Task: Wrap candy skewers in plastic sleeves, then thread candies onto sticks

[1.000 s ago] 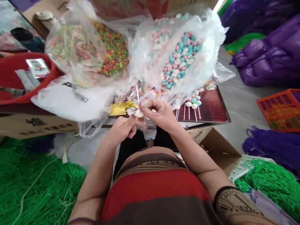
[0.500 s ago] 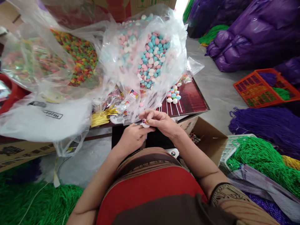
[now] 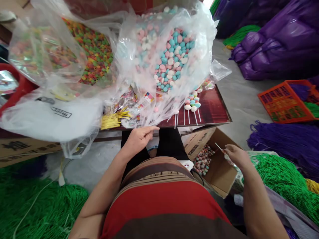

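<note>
My right hand is closed on a wrapped lollipop, its thin white stick pointing up and left; the candy end is partly hidden and blurred. It is over the right side of an open cardboard box, where many small wrapped candies lie. Near the table's front edge, my left hand has its index finger stretched out and the others loosely bent, with nothing visible in it. Several lollipops of stacked pastel candies on white sticks rest on the table.
Clear bags of pastel candies and ring-shaped candies cover the table. Yellow twist ties and printed wrappers lie in front. Green cord, purple cord and an orange crate stand to the right.
My hands were together at the table edge on a small candy piece. The right has moved away to the right, over the cardboard box, holding a lollipop. The left stays near the edge.
</note>
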A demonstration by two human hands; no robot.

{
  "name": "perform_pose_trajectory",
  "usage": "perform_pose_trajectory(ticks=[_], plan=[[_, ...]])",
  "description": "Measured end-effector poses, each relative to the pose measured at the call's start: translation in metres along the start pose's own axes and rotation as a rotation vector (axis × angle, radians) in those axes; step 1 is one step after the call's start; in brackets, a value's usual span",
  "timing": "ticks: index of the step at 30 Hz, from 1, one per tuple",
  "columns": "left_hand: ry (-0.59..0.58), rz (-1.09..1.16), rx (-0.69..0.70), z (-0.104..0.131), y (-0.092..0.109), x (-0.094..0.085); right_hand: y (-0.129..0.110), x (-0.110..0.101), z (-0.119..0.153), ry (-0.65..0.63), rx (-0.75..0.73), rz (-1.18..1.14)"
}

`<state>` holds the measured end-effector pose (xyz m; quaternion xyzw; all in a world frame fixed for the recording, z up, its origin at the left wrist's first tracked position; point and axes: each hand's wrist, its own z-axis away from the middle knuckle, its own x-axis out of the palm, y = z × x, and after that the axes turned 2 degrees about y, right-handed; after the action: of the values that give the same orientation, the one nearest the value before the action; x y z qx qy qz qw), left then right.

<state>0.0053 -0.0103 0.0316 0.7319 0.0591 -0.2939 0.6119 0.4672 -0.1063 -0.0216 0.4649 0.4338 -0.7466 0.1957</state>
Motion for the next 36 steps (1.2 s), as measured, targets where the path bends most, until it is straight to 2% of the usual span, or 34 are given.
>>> perform_pose_trajectory(ticks=[2,4,6,7,9,11,13,18,21,24,26,31,33,36], plan=[[-0.012,-0.016,-0.008,0.0,0.001,0.004,-0.016,0.0,-0.004,0.163,-0.028,0.016],[-0.023,-0.038,0.015,-0.001,0.001,0.007,-0.049,0.0,-0.009,0.266,-0.103,-0.161],[0.009,-0.094,0.065,-0.005,-0.001,0.009,-0.09,0.003,-0.017,0.196,-0.203,-0.314],[0.051,-0.143,0.087,-0.009,-0.003,0.008,-0.111,0.006,-0.022,0.138,-0.251,-0.305],[0.182,-0.274,0.096,-0.022,-0.008,0.002,-0.147,0.016,-0.036,0.085,-0.314,-0.151],[0.318,-0.422,0.04,-0.041,-0.014,-0.007,-0.173,0.028,-0.049,0.067,-0.346,0.062],[0.375,-0.571,-0.055,-0.062,-0.022,-0.015,-0.186,0.038,-0.06,0.044,-0.351,0.209],[0.286,-0.808,-0.175,-0.097,-0.042,-0.016,-0.184,0.045,-0.068,0.057,-0.357,0.25],[0.284,-0.801,-0.178,-0.102,-0.047,-0.014,-0.184,0.039,-0.058,0.168,-0.385,0.105],[0.309,-0.703,-0.188,-0.101,-0.042,-0.02,-0.201,0.035,-0.034,0.248,-0.455,-0.252],[0.314,-0.607,-0.182,-0.098,-0.033,-0.026,-0.224,0.037,-0.016,0.178,-0.524,-0.492],[0.264,-0.423,-0.056,-0.081,0.001,-0.034,-0.287,0.06,0.008,-0.115,-0.751,-0.631],[0.216,-0.371,-0.019,-0.072,0.011,-0.034,-0.301,0.072,0.01,-0.203,-0.77,-0.687],[0.184,-0.272,0.008,-0.061,0.016,-0.033,-0.306,0.084,0.014,-0.242,-0.715,-0.735]])
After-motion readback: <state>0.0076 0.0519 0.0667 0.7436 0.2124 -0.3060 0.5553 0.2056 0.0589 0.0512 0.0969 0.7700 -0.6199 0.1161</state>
